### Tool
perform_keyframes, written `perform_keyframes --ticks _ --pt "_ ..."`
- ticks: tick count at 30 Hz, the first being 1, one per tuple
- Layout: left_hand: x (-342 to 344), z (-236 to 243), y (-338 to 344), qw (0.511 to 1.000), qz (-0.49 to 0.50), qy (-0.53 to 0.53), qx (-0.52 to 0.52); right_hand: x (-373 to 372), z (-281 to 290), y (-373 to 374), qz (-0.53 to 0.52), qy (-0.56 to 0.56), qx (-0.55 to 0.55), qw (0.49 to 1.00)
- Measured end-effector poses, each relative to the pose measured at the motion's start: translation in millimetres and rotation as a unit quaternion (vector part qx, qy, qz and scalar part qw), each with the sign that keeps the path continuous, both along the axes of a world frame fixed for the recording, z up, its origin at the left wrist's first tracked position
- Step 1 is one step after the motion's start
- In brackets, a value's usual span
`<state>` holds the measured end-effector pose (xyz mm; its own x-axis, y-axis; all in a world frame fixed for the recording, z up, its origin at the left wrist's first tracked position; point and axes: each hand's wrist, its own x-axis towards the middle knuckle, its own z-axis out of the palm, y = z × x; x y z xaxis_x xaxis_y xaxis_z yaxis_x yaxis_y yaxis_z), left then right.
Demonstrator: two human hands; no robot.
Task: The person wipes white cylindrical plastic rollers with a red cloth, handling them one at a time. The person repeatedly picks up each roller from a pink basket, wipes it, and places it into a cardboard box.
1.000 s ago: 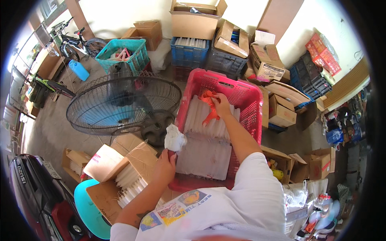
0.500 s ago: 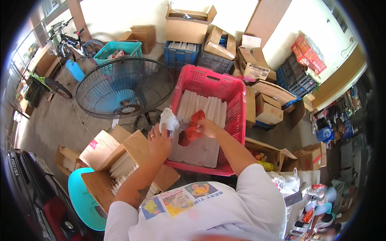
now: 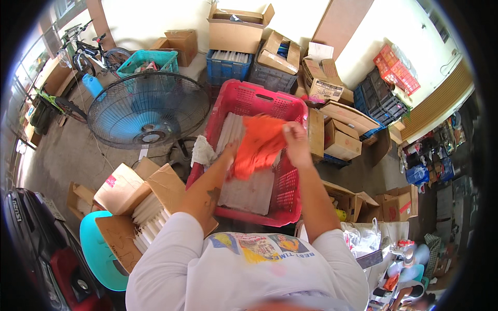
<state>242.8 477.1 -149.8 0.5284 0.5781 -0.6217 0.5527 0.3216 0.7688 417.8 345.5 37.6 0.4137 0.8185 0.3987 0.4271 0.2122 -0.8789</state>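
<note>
Grey concrete floor (image 3: 65, 150) runs back to a pale, smooth wall (image 3: 155, 18) behind the working spot. At the centre, the right hand (image 3: 296, 139) pinches the upper right corner of an orange cloth (image 3: 259, 146) between thumb and fingers, while the left hand (image 3: 229, 152) is at its left edge, too blurred to tell whether the fingers grip or only touch. Half a second ago the cloth was a small bunch hanging from the right hand, with the left hand at the white rag (image 3: 203, 151); now it is opened out wide between both hands, limp, creased and smeared by motion, and the rag lies crumpled at the crate's left rim, apart from the fingers. Just below the cloth is the deep red plastic crate (image 3: 291, 181), its walls pierced with rows of small holes, holding smooth white rods (image 3: 230, 130) and a flat, greyish pale slab (image 3: 246, 195). Beyond the left rim stands a round fan (image 3: 148, 111) with a fine wire cage; nearer the body, an open corrugated cardboard box (image 3: 117, 237) of more white rods sits over a glossy turquoise plastic seat (image 3: 98, 256).
</note>
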Motion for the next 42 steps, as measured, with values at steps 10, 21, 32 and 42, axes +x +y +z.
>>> perform_keyframes --ticks 10,21,32,42 --pt "95 -97 9 0.943 0.096 0.248 0.198 48 72 -90 0.206 0.53 0.003 0.822" --pt "22 54 -28 0.957 0.115 -0.193 -0.184 26 43 -112 0.182 0.547 0.076 0.814" --pt "-93 148 -133 0.962 0.059 -0.267 -0.014 -102 2 -85 0.165 0.196 -0.044 0.966" --pt "-105 169 -147 0.97 -0.031 -0.24 -0.033 -62 18 -16 -0.148 0.509 0.072 0.845"
